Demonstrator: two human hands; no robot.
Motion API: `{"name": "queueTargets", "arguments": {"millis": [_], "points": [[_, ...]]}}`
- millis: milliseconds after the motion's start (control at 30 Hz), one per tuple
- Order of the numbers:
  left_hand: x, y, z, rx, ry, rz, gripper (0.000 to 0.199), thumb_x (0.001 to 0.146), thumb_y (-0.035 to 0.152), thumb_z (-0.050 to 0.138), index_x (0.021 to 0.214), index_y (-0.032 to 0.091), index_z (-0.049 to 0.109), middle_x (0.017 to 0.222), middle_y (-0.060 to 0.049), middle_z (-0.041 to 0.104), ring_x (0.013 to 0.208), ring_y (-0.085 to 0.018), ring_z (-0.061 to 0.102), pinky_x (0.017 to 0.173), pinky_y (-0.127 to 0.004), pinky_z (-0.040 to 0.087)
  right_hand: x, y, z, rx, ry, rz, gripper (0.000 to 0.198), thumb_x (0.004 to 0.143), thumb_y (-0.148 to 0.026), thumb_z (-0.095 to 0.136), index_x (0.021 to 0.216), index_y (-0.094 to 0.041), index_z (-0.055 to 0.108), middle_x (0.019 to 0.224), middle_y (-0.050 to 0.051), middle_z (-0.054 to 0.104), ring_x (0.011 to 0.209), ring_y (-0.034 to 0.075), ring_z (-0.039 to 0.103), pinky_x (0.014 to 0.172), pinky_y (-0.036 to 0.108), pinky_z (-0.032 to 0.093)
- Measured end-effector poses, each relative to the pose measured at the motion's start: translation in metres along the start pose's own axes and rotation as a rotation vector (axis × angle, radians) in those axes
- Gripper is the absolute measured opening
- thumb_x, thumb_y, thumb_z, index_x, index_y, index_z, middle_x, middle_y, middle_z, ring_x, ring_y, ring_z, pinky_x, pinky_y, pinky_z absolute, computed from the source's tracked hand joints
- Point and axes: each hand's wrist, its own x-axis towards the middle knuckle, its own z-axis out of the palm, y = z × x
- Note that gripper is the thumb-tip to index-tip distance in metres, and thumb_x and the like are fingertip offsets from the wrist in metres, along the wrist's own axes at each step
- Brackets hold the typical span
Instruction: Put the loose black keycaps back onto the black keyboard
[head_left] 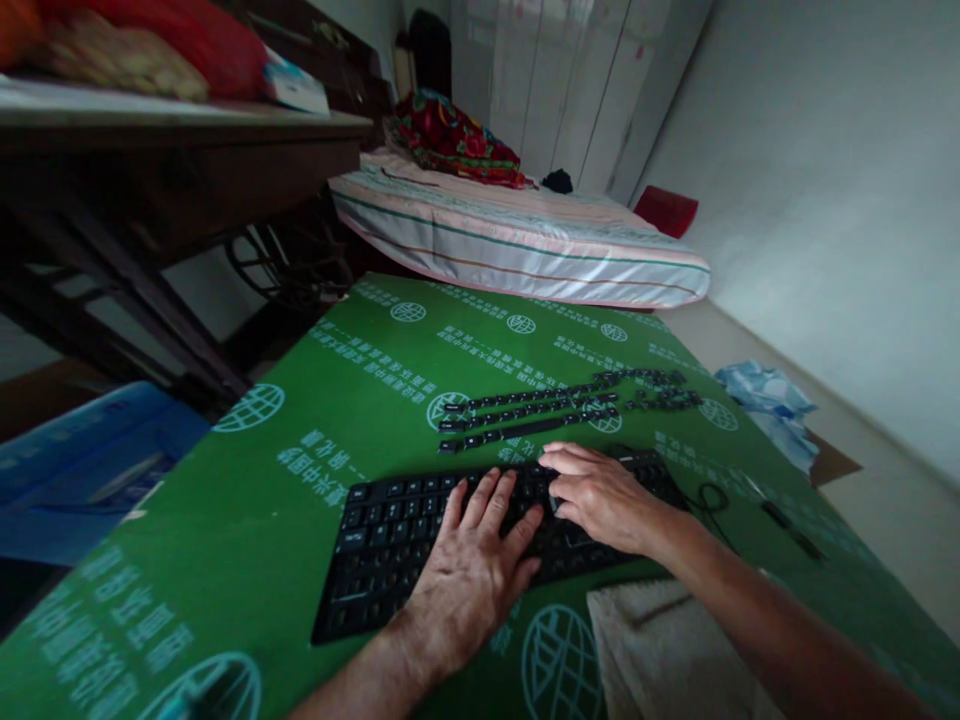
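A black keyboard (375,540) lies at a slant on the green tabletop, its left part bearing keycaps and other parts showing bare key positions. My left hand (476,560) rests flat across its middle with the fingers spread, holding nothing. Just to the right, my right hand (600,495) is bent over the upper keys, thumb and fingers drawn together. Whatever sits between those fingertips is too small and dark to make out. Beyond the keyboard, loose black keycaps (525,410) lie in several rows.
A thin screwdriver-like tool (791,528) and a coiled cable (711,498) lie on the right. A greyish cloth (667,645) is at the near edge. A blue bin (82,470) stands left of the green table (300,540). A bed (525,240) is behind.
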Motion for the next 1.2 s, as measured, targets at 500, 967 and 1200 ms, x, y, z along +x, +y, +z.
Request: {"name": "queueTargets", "arguments": {"millis": [500,967,1200], "points": [[0.004,0.005,0.001,-0.022,-0.077,0.031,0.037,0.091,0.043,0.046,0.126,0.033,0.053,0.143,-0.011,0.04,0.132,-0.033,0.034,0.104,-0.057,0.027,0.003,-0.006,0.002,-0.044,-0.026,0.003,0.009,0.076,-0.009,0.06,0.075,-0.012,0.068,0.115,0.014,0.063,0.119,0.025,0.052,0.104,0.037,0.043],[0.008,0.007,0.003,-0.052,-0.083,0.028,0.039,0.091,0.043,0.047,0.127,0.03,0.053,0.143,-0.014,0.038,0.133,-0.033,0.032,0.102,-0.057,0.031,0.001,-0.004,0.006,0.004,0.008,0.023,0.014,0.078,-0.009,0.058,0.069,-0.014,0.068,0.111,0.011,0.064,0.116,0.023,0.052,0.102,0.036,0.044],[0.012,0.007,0.002,-0.054,-0.082,0.02,0.04,0.09,0.044,0.048,0.128,0.031,0.052,0.144,-0.013,0.038,0.133,-0.033,0.032,0.103,-0.056,0.029,0.004,-0.004,0.004,0.034,-0.001,0.046,0.014,0.077,-0.009,0.06,0.067,-0.016,0.068,0.108,0.011,0.064,0.113,0.023,0.053,0.099,0.037,0.046]]}}
